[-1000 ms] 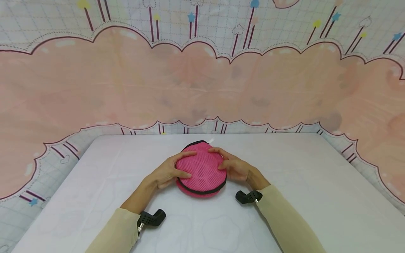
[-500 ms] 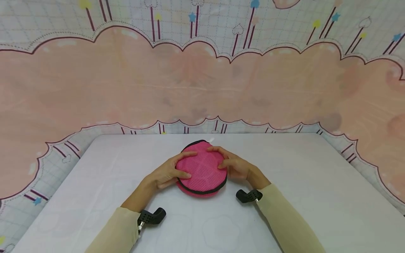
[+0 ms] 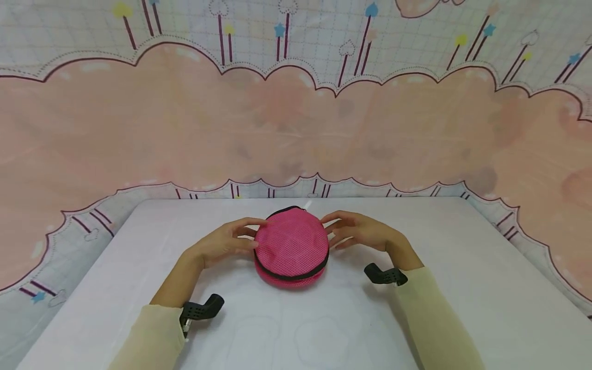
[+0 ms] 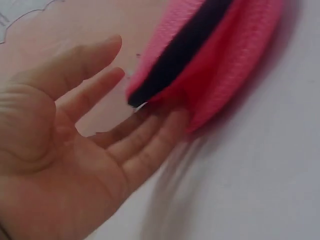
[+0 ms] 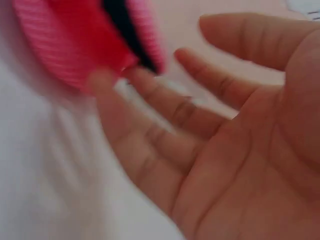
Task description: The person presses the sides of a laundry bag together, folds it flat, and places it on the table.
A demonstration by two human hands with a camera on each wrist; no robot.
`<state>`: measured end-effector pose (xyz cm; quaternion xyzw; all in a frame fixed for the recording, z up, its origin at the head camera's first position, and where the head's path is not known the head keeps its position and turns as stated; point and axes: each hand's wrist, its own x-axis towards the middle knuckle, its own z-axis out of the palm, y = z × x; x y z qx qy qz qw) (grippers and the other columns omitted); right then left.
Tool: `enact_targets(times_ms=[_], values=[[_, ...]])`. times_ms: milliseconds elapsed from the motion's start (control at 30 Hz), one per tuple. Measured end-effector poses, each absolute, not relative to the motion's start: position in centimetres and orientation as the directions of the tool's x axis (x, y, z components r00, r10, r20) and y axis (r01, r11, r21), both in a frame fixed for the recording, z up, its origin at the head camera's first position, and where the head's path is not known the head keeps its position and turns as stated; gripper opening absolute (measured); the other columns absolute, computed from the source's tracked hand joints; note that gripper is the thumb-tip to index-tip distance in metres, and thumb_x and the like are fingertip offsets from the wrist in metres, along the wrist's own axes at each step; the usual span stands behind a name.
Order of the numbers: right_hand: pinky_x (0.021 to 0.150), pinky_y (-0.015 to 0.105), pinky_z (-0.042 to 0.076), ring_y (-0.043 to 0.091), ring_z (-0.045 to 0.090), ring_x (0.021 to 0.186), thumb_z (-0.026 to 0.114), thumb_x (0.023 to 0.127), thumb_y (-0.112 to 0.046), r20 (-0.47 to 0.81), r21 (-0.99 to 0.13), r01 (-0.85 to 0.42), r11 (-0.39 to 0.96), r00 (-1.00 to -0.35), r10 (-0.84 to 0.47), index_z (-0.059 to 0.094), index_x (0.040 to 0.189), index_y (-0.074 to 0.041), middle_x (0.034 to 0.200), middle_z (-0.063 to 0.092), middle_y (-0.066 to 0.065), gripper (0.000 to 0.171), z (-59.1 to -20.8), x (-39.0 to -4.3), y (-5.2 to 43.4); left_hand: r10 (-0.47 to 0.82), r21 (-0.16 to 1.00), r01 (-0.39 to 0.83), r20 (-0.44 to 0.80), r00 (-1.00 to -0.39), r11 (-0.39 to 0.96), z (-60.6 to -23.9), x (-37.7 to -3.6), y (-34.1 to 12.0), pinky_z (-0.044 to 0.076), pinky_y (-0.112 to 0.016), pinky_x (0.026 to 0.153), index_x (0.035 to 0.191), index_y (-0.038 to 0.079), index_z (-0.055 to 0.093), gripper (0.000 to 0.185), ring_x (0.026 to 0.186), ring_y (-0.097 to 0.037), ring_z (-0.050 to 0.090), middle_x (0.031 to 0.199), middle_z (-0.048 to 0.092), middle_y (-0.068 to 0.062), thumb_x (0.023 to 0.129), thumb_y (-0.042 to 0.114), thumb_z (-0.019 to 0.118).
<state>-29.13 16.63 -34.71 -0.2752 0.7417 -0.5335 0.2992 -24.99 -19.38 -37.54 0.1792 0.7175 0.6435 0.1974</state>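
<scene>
A round pink mesh pouch (image 3: 292, 244) with a black trim band lies on the white table in the head view. My left hand (image 3: 226, 241) is at its left side, fingers relaxed and fingertips right at the edge. On the other side my right hand (image 3: 363, 231) has its fingers loosely spread, tips beside the rim. In the left wrist view the lower fingers reach to the underside of the pouch (image 4: 240, 65), below the black band. The right wrist view has the palm up-facing and the fingertips overlapping the pouch's edge (image 5: 50, 45).
The white-covered table (image 3: 462, 288) spreads around the pouch. Behind it hangs a peach and white patterned cloth (image 3: 296, 128). A black wrist camera (image 3: 202, 308) is strapped at the left sleeve, another black camera (image 3: 385, 275) at the right one.
Both hands have let go of the pouch's top and drawn outward, left hand to the left and right hand to the right. The pouch stays almost where it was.
</scene>
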Motion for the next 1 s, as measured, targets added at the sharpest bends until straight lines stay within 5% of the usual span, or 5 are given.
enact_targets(times_ms=[133, 267, 467, 700, 1000], values=[[0.09, 0.043, 0.049, 0.038, 0.06, 0.105, 0.051, 0.097, -0.013, -0.164, -0.905, -0.165, 0.392, -0.715, -0.68, 0.047, 0.134, -0.006, 0.124, 0.055, 0.021, 0.038, -33.1, -28.9, 17.1, 0.404, 0.984, 0.047, -0.026, -0.914, 0.171, -35.9, -24.7, -19.5, 0.051, -0.044, 0.087, 0.138, 0.004, 0.046, 0.055, 0.106, -0.034, 0.059, 0.126, 0.049, -0.026, 0.088, 0.005, 0.067], [0.083, 0.037, 0.051, 0.033, 0.061, 0.098, 0.053, 0.097, -0.014, -0.092, -0.765, -0.334, 0.55, -0.789, -0.607, 0.056, 0.125, -0.01, 0.116, 0.06, 0.016, 0.028, -31.9, -27.7, 15.9, 0.281, 0.911, 0.241, 0.148, -0.948, 0.334, -35.1, -24.1, -18.1, 0.048, -0.045, 0.09, 0.135, 0.002, 0.048, 0.05, 0.109, -0.035, 0.057, 0.124, 0.053, -0.024, 0.09, 0.011, 0.067], [0.088, 0.042, 0.049, 0.03, 0.057, 0.11, 0.057, 0.096, -0.017, 0.201, -0.524, -0.555, 0.646, -0.818, -0.539, 0.057, 0.124, -0.003, 0.121, 0.06, 0.012, 0.032, -31.7, -26.8, 13.3, 0.275, 0.647, 0.485, 0.404, -0.873, 0.588, -34.6, -23.4, -15.2, 0.032, -0.052, 0.105, 0.142, 0.006, 0.043, 0.061, 0.132, -0.031, 0.039, 0.142, 0.045, -0.013, 0.09, 0.026, 0.067], [0.108, 0.048, 0.028, 0.03, 0.026, 0.14, 0.057, 0.097, -0.026, 0.28, -0.49, -0.625, 0.608, -0.773, -0.569, 0.04, 0.142, -0.002, 0.147, 0.038, 0.015, 0.054, -33.1, -25.7, 10.9, 0.476, 0.349, 0.583, 0.349, -0.807, 0.734, -35.3, -23.0, -12.9, 0.029, -0.055, 0.106, 0.15, 0.002, 0.025, 0.086, 0.141, -0.034, 0.02, 0.154, 0.026, -0.016, 0.088, 0.047, 0.063], [0.112, 0.049, 0.017, 0.037, 0.006, 0.143, 0.05, 0.099, -0.034, 0.169, -0.435, -0.615, 0.657, -0.773, -0.611, 0.025, 0.149, 0.002, 0.155, 0.018, 0.019, 0.066, -35.4, -23.9, 9.1, 0.536, 0.26, 0.598, 0.274, -0.798, 0.758, -36.9, -22.3, -12.3, 0.018, -0.049, 0.112, 0.146, -0.008, 0.025, 0.093, 0.141, -0.04, 0.017, 0.152, 0.024, -0.023, 0.087, 0.055, 0.059]])
